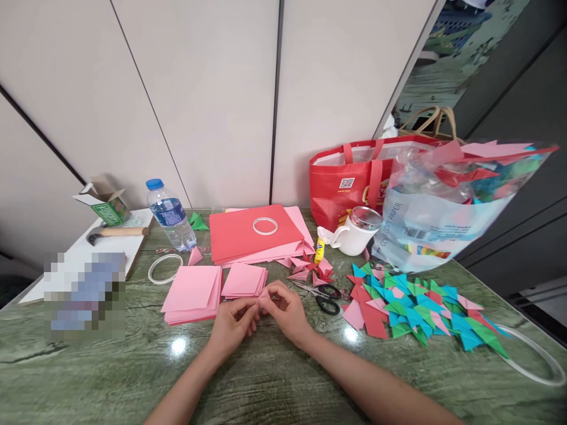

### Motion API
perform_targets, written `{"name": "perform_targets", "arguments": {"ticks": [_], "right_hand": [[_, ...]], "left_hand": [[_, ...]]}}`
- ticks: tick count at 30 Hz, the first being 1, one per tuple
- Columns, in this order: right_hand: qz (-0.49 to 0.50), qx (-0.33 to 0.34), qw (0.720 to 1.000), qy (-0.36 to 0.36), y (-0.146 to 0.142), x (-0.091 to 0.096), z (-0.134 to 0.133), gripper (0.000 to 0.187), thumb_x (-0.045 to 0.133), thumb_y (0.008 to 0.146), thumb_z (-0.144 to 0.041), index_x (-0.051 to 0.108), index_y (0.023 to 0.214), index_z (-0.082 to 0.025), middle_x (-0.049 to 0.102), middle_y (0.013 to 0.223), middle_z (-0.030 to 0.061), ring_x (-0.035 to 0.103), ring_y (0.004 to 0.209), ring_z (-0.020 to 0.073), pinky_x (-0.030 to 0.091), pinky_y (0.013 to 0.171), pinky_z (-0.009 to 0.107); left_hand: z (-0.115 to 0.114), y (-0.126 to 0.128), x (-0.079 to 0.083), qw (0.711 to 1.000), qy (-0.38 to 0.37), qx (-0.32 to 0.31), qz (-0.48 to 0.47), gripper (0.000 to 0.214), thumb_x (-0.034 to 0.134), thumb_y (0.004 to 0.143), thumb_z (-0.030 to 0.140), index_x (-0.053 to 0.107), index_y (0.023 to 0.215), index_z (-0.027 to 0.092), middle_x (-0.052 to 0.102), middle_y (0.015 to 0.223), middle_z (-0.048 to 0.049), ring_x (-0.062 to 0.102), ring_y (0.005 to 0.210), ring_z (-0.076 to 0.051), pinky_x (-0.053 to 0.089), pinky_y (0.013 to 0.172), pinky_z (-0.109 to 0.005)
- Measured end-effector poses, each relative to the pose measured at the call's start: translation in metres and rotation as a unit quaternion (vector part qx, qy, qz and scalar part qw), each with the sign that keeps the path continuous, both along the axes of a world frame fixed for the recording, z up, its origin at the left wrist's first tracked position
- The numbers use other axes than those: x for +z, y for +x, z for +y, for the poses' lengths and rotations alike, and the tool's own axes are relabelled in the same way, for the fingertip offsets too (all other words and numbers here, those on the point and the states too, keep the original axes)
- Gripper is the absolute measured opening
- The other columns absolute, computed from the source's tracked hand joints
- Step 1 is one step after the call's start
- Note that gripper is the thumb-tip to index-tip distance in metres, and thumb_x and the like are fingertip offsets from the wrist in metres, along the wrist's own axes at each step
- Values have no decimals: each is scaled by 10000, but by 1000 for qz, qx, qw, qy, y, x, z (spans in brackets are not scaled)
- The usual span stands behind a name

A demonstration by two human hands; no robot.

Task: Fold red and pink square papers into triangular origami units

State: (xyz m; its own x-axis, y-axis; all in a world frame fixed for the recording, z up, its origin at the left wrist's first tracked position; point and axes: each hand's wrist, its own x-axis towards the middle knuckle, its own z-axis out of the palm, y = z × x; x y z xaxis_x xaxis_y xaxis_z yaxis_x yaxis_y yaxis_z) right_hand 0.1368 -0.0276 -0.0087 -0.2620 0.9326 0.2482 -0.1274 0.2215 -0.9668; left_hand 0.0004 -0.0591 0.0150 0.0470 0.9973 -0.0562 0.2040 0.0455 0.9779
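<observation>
My left hand (pixel 233 323) and my right hand (pixel 287 310) meet over the green marble table (pixel 266 378), both pinching one small folded pink paper piece (pixel 264 296) between the fingertips. Just beyond the hands lie two stacks of pink square paper (pixel 192 290) (pixel 244 280). Black-handled scissors (pixel 321 295) rest right of my right hand. Several folded pink shapes (pixel 308 267) sit behind the scissors.
A pile of folded green, blue, red and pink triangles (pixel 416 310) lies at the right. Behind are red paper sheets with a tape ring (pixel 264 225), a white mug (pixel 354 233), a glue stick (pixel 319 251), a water bottle (pixel 170 215), a red bag (pixel 349 177), a plastic bag (pixel 443 206), and a hammer (pixel 116 232).
</observation>
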Motion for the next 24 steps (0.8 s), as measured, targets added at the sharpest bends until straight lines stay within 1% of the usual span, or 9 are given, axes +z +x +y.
{"name": "perform_targets", "arguments": {"ticks": [2, 6, 9, 11, 13, 16, 18, 21, 24], "right_hand": [[1, -2, 1000, -8, 1, 1, 2, 154, 563, 798, -295, 609, 718, -171, 528, 737, 13, 505, 651, 129, 431, 539, 224], [-32, -63, 997, 10, 4, 0, 3, 227, 556, 805, -273, 574, 608, -161, 491, 596, -23, 452, 574, 109, 372, 554, 230], [-59, -85, 994, 21, 5, -1, 2, 262, 556, 804, -276, 549, 568, -162, 456, 564, -35, 421, 544, 103, 344, 532, 227], [-73, -93, 993, 22, 4, -1, 2, 242, 554, 807, -272, 562, 591, -165, 474, 572, -31, 436, 553, 108, 351, 539, 228], [-79, -85, 993, 26, 3, -2, 1, 200, 542, 817, -280, 591, 658, -170, 512, 618, -17, 473, 589, 118, 370, 552, 228], [-73, -45, 996, 33, 1, -3, 0, 157, 547, 814, -314, 613, 764, -180, 555, 720, 7, 519, 644, 131, 402, 547, 224], [-80, -35, 996, 35, 0, -3, -1, 172, 570, 800, -319, 599, 706, -178, 541, 683, 0, 512, 615, 125, 403, 535, 220], [-78, -39, 996, 25, -1, -2, -4, 237, 573, 797, -300, 534, 599, -175, 496, 586, -26, 478, 536, 106, 389, 509, 215], [-51, -23, 998, -6, -1, 0, -4, 222, 580, 790, -302, 520, 616, -177, 505, 559, -35, 489, 502, 103, 398, 494, 216]], "left_hand": [[0, 0, 1, 1000, 2, -14, 11, 263, 556, 752, 372, 655, 717, 131, 529, 502, 21, 459, 381, -71, 373, 365, -178], [-2, 2, -1, 998, 10, -45, 33, 246, 549, 762, 350, 611, 661, 135, 540, 515, 17, 471, 391, -67, 365, 366, -169], [-3, 3, -3, 998, -19, -63, 19, 258, 547, 765, 371, 586, 662, 138, 563, 533, 11, 493, 376, -73, 372, 352, -173], [-3, 4, -3, 997, -41, -66, -2, 271, 553, 758, 395, 576, 668, 140, 578, 537, 9, 499, 361, -76, 377, 342, -178], [-3, 4, -2, 997, -52, -57, -24, 280, 565, 747, 414, 581, 689, 141, 589, 540, 7, 505, 358, -81, 388, 342, -185], [-2, 3, 1, 998, -47, -22, -47, 289, 583, 729, 429, 591, 725, 140, 591, 532, 11, 502, 354, -84, 396, 347, -194], [-2, 2, 1, 998, -35, 2, -52, 277, 589, 730, 423, 569, 710, 147, 576, 504, 25, 486, 340, -80, 389, 347, -192], [-2, 2, -2, 998, -12, 21, -54, 247, 588, 740, 399, 519, 714, 164, 565, 492, 41, 476, 337, -79, 379, 344, -187], [-2, 2, -5, 998, 7, 29, -53, 221, 580, 750, 378, 504, 755, 171, 575, 523, 41, 494, 366, -86, 381, 350, -187]]}}
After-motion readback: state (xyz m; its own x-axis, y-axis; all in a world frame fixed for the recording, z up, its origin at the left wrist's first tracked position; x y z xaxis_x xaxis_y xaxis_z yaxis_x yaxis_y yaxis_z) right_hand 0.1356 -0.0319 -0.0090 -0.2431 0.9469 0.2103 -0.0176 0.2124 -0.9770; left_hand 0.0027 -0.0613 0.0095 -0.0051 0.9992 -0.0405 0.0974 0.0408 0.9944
